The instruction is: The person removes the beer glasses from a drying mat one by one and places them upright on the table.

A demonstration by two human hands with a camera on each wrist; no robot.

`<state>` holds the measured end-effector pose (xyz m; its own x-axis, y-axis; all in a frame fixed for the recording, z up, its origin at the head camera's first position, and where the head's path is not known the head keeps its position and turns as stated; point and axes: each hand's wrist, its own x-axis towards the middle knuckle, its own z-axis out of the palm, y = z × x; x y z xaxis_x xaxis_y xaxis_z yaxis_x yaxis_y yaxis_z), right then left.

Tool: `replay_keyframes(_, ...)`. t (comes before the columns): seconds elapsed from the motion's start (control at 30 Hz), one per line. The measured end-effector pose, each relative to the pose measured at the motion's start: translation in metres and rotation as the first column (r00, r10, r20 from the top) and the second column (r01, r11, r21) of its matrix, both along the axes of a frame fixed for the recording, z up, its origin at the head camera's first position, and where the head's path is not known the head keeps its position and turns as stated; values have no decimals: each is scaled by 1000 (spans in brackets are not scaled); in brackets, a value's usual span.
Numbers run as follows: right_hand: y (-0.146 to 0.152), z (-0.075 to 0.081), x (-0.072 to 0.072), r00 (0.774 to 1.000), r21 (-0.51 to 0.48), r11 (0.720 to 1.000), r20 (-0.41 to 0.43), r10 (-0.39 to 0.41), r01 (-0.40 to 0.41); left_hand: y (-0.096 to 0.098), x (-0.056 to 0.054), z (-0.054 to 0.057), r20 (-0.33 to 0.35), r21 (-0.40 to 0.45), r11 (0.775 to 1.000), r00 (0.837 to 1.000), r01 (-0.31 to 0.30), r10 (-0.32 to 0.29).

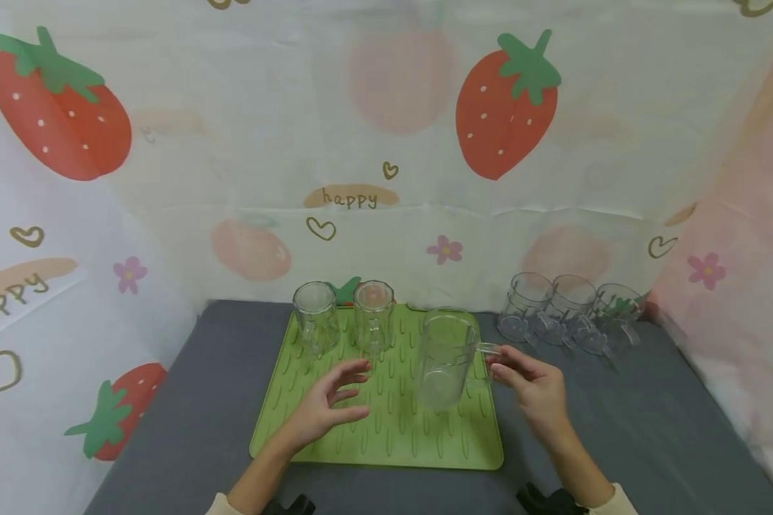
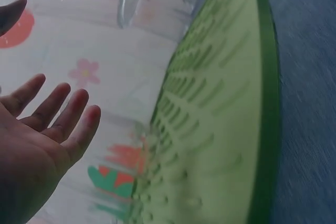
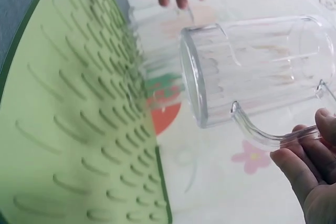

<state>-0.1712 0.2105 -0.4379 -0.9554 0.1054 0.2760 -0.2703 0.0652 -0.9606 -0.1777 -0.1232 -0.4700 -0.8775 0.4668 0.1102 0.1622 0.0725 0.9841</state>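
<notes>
My right hand (image 1: 536, 390) pinches the handle of a clear mug (image 1: 446, 350) between thumb and fingers. Held up over the right part of a green ridged mat (image 1: 386, 429), the mug (image 3: 257, 72) shows a gap to the mat in the right wrist view. To the left, my left hand (image 1: 325, 404) hovers above the mat with fingers spread and nothing in them. Its palm faces the mug from some distance. Two more clear mugs, a left one (image 1: 315, 318) and a right one (image 1: 373, 315), stand side by side at the mat's back edge.
On the grey tabletop (image 1: 187, 429), right of the mat at the back, three clear mugs stand in a row: one (image 1: 524, 307), a middle one (image 1: 567, 311) and a right one (image 1: 612, 322). A strawberry-print cloth (image 1: 283, 129) hangs behind and along both sides.
</notes>
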Motion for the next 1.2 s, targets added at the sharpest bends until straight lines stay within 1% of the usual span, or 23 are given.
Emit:
replay_keyframes(0.07, 4, -2, -1, 999, 0, 999, -14, -36, 36, -6, 2, -4, 11, -13, 1000, 1000, -24, 25)
replay_keyframes(0.17, 11, -5, -1, 995, 0, 995, -15, -99, 99, -16, 4, -8, 24, -32, 997, 997, -66, 67)
replay_keyframes(0.23, 15, -7, -1, 989, 18, 989, -6, -146, 146, -23, 4, -10, 27, -41, 995, 995, -95, 96)
replay_keyframes(0.4, 26, -11, -1, 971, 42, 970, 8, -239, 239, -40, 7, -13, 23, -97, 981, 985, -170, 173)
replay_keyframes(0.57, 36, -16, 0, 949, 29, 949, -23, -313, 314, -58, 11, -17, 16, -165, 956, 969, -242, 248)
replay_keyframes(0.67, 42, -22, 1, 931, 51, 931, -80, -357, 362, -69, 13, -20, 6, -206, 935, 955, -289, 296)
replay_keyframes(0.77, 48, -28, 0, 908, 81, 908, -131, -398, 410, -78, 14, -24, -8, -235, 917, 945, -321, 328)
replay_keyframes(0.8, 50, -29, 0, 899, 96, 898, -143, -415, 430, -81, 15, -26, -12, -249, 911, 942, -328, 335)
replay_keyframes(0.97, 57, -37, -2, 869, 88, 869, -145, -473, 487, -93, 17, -31, -32, -309, 885, 934, -347, 355)
replay_keyframes(1.1, 62, -44, -2, 856, 18, 860, -117, -504, 509, -100, 19, -35, -24, -356, 868, 932, -346, 361)
replay_keyframes(1.2, 65, -49, -1, 851, -56, 856, -91, -517, 514, -103, 20, -37, -15, -380, 860, 932, -340, 362)
